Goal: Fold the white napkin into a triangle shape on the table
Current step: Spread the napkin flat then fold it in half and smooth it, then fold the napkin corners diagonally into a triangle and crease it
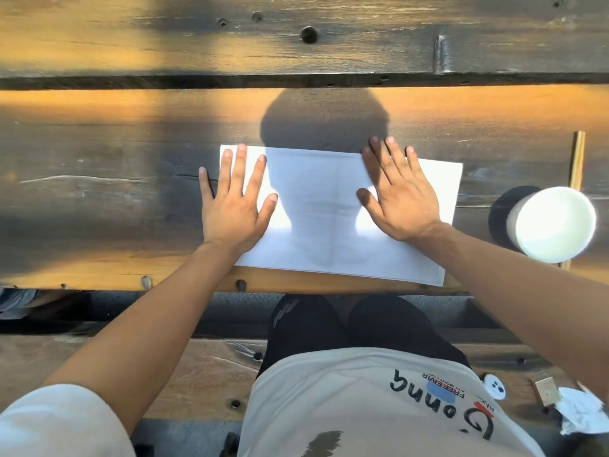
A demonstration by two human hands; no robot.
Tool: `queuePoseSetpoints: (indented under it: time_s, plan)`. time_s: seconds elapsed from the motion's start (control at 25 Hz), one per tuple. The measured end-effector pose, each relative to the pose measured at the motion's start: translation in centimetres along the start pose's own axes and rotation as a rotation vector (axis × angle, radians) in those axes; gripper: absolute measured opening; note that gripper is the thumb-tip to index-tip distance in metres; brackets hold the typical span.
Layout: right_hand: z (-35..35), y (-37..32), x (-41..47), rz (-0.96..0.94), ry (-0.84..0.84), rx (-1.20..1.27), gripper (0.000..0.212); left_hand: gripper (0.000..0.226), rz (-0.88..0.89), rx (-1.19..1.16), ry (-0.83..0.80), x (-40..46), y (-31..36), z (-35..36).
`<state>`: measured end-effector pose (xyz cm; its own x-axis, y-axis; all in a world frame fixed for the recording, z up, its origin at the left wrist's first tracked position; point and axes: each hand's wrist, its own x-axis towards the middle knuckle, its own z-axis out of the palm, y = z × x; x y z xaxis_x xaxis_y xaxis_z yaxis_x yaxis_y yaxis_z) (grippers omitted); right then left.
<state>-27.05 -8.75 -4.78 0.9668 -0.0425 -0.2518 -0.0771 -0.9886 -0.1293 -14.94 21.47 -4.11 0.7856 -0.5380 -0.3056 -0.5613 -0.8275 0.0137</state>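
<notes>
The white napkin [329, 219] lies flat and unfolded on the wooden table [99, 192], near its front edge, with faint crease lines across it. My left hand [235, 206] rests palm down on the napkin's left edge, fingers spread, partly over the wood. My right hand [397, 199] presses flat on the napkin's right half, fingers spread toward the far edge. Neither hand grips anything. The shadow of my head falls over the napkin's middle.
A white cup [553, 224] stands to the right of the napkin, next to a thin wooden stick [577, 163]. A dark gap [296, 81] runs between the table planks farther back. Crumpled white paper [581, 413] and a small block lie on the bench at lower right.
</notes>
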Motion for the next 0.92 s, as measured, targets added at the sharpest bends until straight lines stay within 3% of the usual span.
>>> queuePoseSetpoints:
  time_s: [0.32, 0.52, 0.72, 0.92]
  plan:
    - [-1.0, 0.6, 0.4, -0.055, -0.024, 0.024, 0.073, 0.070, -0.034, -0.041, -0.014, -2.0, -0.1, -0.5]
    - [-2.0, -2.0, 0.0, 0.040, 0.248, 0.408, 0.056, 0.069, -0.335, -0.344, 0.177, -1.1, -0.3, -2.6]
    - [-0.7, -6.9, -0.4, -0.004, 0.387, 0.334, 0.041, 0.057, -0.406, -0.360, 0.177, 1.3, -1.7, -3.5]
    - [-0.7, -9.9, -0.5, 0.019, 0.361, 0.200, 0.039, 0.047, -0.395, -0.387, 0.135, 2.0, -1.7, -4.1]
